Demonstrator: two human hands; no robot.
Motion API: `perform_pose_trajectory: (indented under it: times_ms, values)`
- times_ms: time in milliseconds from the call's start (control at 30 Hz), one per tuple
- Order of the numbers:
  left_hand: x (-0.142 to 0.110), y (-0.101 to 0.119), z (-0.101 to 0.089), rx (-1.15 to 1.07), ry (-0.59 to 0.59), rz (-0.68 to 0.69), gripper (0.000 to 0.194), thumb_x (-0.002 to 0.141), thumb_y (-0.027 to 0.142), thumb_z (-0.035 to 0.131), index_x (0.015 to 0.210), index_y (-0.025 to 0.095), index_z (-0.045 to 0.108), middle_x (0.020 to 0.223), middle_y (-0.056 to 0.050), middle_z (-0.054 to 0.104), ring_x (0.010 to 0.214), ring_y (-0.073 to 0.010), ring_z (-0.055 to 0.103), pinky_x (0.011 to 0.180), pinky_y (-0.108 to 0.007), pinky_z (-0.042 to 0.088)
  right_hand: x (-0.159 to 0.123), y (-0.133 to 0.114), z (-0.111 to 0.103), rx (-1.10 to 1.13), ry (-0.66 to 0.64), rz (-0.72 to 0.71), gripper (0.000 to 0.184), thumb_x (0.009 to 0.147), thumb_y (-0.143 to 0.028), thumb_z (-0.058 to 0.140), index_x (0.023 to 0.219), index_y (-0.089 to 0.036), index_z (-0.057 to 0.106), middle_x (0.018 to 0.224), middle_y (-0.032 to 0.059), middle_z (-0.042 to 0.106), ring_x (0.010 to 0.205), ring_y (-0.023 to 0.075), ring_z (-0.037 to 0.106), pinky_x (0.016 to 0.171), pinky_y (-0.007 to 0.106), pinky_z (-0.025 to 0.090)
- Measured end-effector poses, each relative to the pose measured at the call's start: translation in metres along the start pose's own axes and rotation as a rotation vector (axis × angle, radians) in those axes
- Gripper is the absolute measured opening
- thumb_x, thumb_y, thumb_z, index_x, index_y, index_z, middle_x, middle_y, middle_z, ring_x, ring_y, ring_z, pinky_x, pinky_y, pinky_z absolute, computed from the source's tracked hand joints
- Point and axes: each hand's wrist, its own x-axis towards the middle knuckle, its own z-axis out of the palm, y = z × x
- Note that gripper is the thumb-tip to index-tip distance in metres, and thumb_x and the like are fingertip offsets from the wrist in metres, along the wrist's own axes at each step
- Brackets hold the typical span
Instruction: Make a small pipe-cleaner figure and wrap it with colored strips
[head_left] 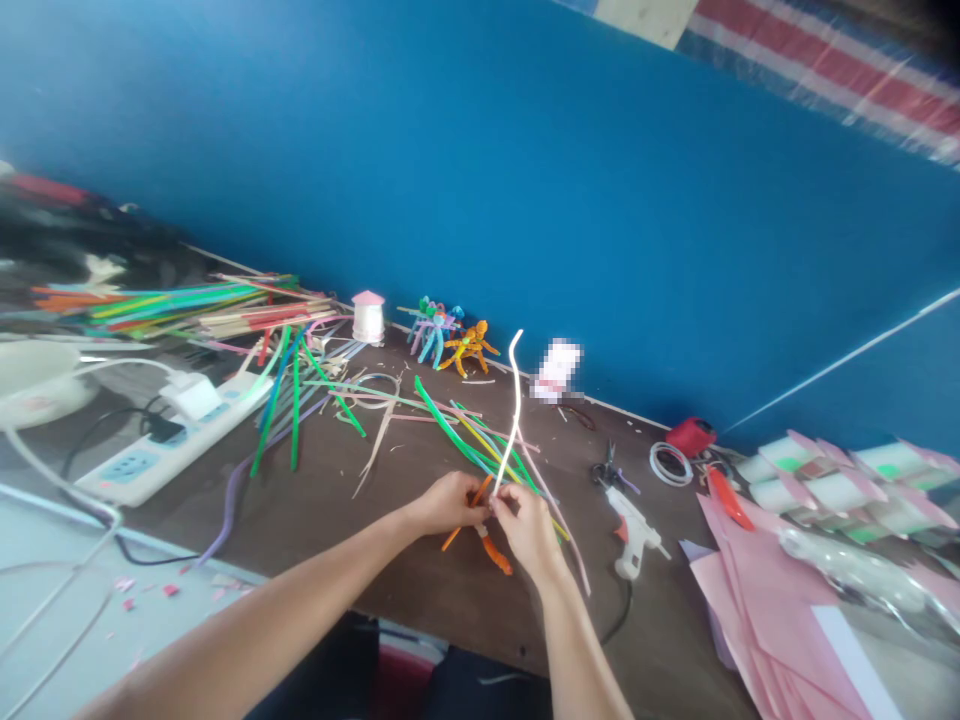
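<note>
in the head view, the left hand [448, 503] and right hand [531, 530] sit close together, fingers pinched on a white pipe cleaner [515, 400] and an orange pipe cleaner [495, 550], over the bench [420, 590] near its front edge. a hot glue gun [634, 530] lies to the right with open room between; a blurred white card [556, 370] at the back edge shows no readable writing.

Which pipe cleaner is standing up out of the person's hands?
The white pipe cleaner, gripped where the left hand and right hand meet, rises above them; the orange one droops below the hands, and the green ones lie flat on the table.
</note>
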Motion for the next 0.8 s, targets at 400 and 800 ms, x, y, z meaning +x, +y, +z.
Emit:
perform_pose_trajectory:
  times_ms: [400,800]
  values:
    - [-0.005,0.006,-0.004,-0.026,-0.027,0.018,0.021,0.067,0.03,0.056,0.07,0.011,0.062,0.058,0.002,0.057,0.054,-0.0088,0.046,0.048,-0.016,0.032,-0.004,-0.005,-0.001,0.035,0.017,-0.004,0.012,0.073,-0.022,0.052,0.066,-0.018,0.061,0.066,0.0015,0.065,0.062,0.0152,0.059,0.061,0.023,0.043]
    - [-0.012,0.016,-0.01,-0.04,-0.092,0.021,0.017,0.064,0.026,0.056,0.07,0.011,0.061,0.058,0.003,0.054,0.055,-0.0098,0.047,0.049,-0.016,0.033,-0.009,-0.007,-0.001,0.063,0.005,-0.013,0.013,0.074,-0.023,0.053,0.066,-0.017,0.062,0.066,0.0021,0.065,0.063,0.0158,0.06,0.061,0.024,0.044]
